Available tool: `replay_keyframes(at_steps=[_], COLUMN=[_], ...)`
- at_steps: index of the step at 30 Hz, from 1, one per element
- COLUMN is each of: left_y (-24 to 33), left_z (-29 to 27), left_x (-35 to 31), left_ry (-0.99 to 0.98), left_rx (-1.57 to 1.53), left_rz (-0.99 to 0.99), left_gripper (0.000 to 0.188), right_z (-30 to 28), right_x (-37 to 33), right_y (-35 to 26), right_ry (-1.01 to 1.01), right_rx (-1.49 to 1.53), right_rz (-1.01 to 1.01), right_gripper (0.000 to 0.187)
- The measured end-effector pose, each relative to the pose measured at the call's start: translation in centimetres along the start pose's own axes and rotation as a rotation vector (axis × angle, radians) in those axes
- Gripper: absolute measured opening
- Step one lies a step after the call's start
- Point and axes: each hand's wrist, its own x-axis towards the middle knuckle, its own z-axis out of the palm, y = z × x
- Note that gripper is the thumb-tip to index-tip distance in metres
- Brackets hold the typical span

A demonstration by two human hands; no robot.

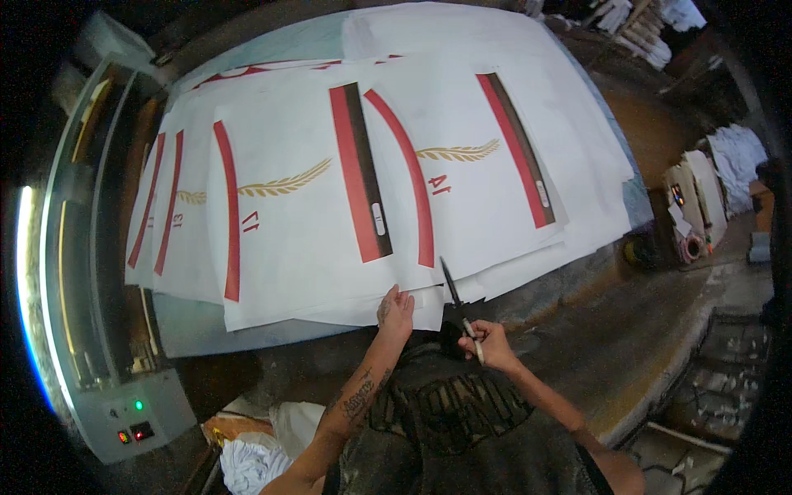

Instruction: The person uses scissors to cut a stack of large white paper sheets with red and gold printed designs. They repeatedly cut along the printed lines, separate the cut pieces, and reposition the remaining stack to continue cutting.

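Observation:
My right hand (488, 343) grips a pair of scissors (450, 283), its blades pointing up and away over the near edge of the sheets. My left hand (396, 308) is closed on the near edge of a white printed sheet (305, 247), left of the scissors. That sheet carries red curved bands, a red and dark brown stripe, and a gold leaf-like branch. A similar printed sheet (470, 198) lies to its right. Whether they are paper or cloth, I cannot tell.
The sheets overlap on a broad table (206, 326) with a pale blue-grey cover. A long machine with a lit control box (136, 421) stands at the left. Bundled white cloth (252, 466) lies below left. More white material (734, 157) is piled at the right.

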Motion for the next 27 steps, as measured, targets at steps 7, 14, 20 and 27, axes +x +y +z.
replay_keyframes(at_steps=[7, 14, 20, 27], left_y=[0.0, -0.7, 3.0, 3.5], left_z=[2.7, 3.8, 3.5, 5.5], left_x=[-4.1, -10.3, -12.0, -15.8], left_ry=[-0.084, -0.884, -0.913, -0.823], left_rx=[0.199, 0.813, 0.917, 1.092], left_rz=[-0.237, 0.225, 0.229, 0.134], left_gripper=[0.055, 0.06, 0.053, 0.05], right_z=[1.6, 5.8, 4.9, 6.0], right_x=[-1.8, -1.8, -1.7, 1.9], right_y=[1.1, -4.4, -8.5, -6.6], right_ry=[0.108, 0.106, 0.161, 0.116], right_rx=[-0.393, -0.65, -0.652, -0.578], right_rz=[0.056, -0.535, -0.818, -0.923], right_gripper=[0.059, 0.056, 0.023, 0.012])
